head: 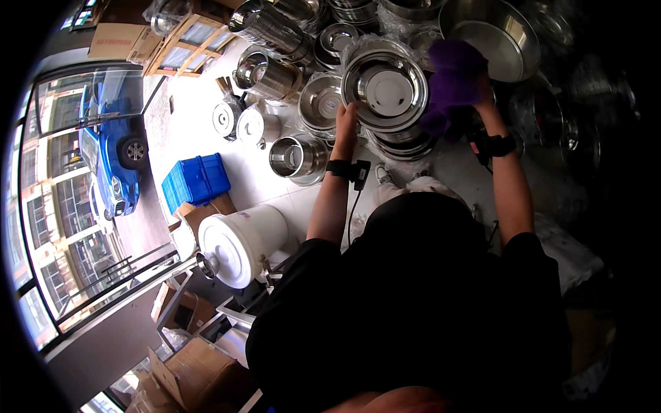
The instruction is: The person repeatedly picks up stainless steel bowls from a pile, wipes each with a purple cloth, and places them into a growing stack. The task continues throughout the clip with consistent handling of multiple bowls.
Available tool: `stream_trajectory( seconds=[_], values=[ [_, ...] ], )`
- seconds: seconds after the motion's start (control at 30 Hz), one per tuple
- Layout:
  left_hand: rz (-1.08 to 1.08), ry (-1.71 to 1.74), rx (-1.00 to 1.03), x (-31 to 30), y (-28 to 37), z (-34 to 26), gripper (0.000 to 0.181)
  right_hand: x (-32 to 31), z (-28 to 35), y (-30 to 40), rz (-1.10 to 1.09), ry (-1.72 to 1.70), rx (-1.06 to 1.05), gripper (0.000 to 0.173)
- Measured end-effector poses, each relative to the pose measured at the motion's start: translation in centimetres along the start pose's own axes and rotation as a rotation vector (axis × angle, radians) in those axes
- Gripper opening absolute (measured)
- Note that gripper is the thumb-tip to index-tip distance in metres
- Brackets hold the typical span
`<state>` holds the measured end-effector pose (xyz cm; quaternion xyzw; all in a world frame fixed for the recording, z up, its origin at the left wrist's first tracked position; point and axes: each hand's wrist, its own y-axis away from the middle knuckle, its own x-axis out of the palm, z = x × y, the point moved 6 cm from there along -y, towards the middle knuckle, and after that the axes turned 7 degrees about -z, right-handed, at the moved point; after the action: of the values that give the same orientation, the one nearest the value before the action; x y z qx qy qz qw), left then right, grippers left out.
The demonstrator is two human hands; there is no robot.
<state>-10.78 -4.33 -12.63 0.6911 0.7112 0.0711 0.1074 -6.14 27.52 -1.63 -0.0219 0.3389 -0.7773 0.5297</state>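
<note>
With its thumb on the rim, my left hand (pixel 346 124) grips the left edge of a wide shiny stainless steel basin (pixel 388 92). The basin is above a stack of metal basins (pixel 404 147) partly wrapped in clear plastic. A purple cloth (pixel 454 77) hangs from my right hand (pixel 483 93), beside the basin's right edge; the cloth hides most of that hand's fingers. Whether cloth and basin touch, I cannot tell. Left of the held basin lies another steel basin (pixel 321 102) with a sticker inside.
Steel pots (pixel 293 157) and a large round pan (pixel 490 41) surround the work. Further left are a blue plastic crate (pixel 199 178), a lidded white bucket (pixel 242 242) and a wooden crate (pixel 188 44). Cardboard boxes (pixel 201 366) lie at the lower left.
</note>
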Motion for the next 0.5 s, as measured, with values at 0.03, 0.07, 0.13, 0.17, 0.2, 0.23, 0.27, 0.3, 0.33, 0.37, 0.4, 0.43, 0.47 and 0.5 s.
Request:
stream_trajectory(
  seconds=[0.03,0.07,0.13,0.17,0.2,0.23,0.27,0.3,0.33,0.37,0.4,0.43,0.47,0.5],
  values=[
    [-0.005,-0.007,0.010,0.0,0.0,0.1,0.016,-0.6,-0.1,-0.4,-0.017,0.006,0.012,0.050],
    [-0.010,-0.014,0.019,0.0,0.0,0.2,0.016,-1.3,-0.1,-0.5,-0.036,0.013,0.027,0.051],
    [-0.007,0.027,-0.007,0.4,0.2,0.3,0.015,-2.5,-0.2,-0.5,-0.059,0.038,0.053,0.051],
    [-0.006,0.048,-0.020,0.5,0.2,0.3,0.014,-3.1,-0.5,-0.7,-0.065,0.045,0.059,0.051],
    [-0.007,0.054,-0.028,0.5,0.2,0.6,0.017,-3.4,-0.6,-0.8,-0.070,0.051,0.065,0.051],
    [-0.008,0.060,-0.036,0.5,0.2,0.9,0.022,-3.7,-0.8,-0.8,-0.071,0.057,0.072,0.051],
    [-0.009,0.066,-0.044,0.5,0.2,1.2,0.028,-3.9,-0.9,-0.7,-0.071,0.060,0.081,0.051],
    [-0.021,0.109,-0.019,0.8,0.5,0.6,0.035,-4.1,-0.9,-0.7,-0.073,0.066,0.088,0.051],
    [-0.030,0.150,0.006,1.2,0.9,-0.4,0.044,-4.3,-0.8,-0.7,-0.076,0.073,0.090,0.052],
    [-0.038,0.191,0.031,1.5,1.1,-1.0,0.053,-4.5,-0.8,-0.7,-0.084,0.078,0.095,0.052],
    [-0.018,0.183,0.036,1.4,1.2,-0.7,0.056,-4.6,-0.8,-0.7,-0.082,0.082,0.097,0.052],
    [0.001,0.174,0.042,1.1,0.9,-0.1,0.060,-4.6,-0.6,-0.8,-0.081,0.083,0.095,0.052],
    [0.020,0.166,0.048,0.9,0.7,0.4,0.064,-4.4,-0.4,-0.7,-0.079,0.085,0.095,0.052],
    [0.000,0.123,0.110,0.8,0.2,0.6,0.062,-4.5,-0.2,-0.8,-0.079,0.095,0.096,0.052]
  ],
)
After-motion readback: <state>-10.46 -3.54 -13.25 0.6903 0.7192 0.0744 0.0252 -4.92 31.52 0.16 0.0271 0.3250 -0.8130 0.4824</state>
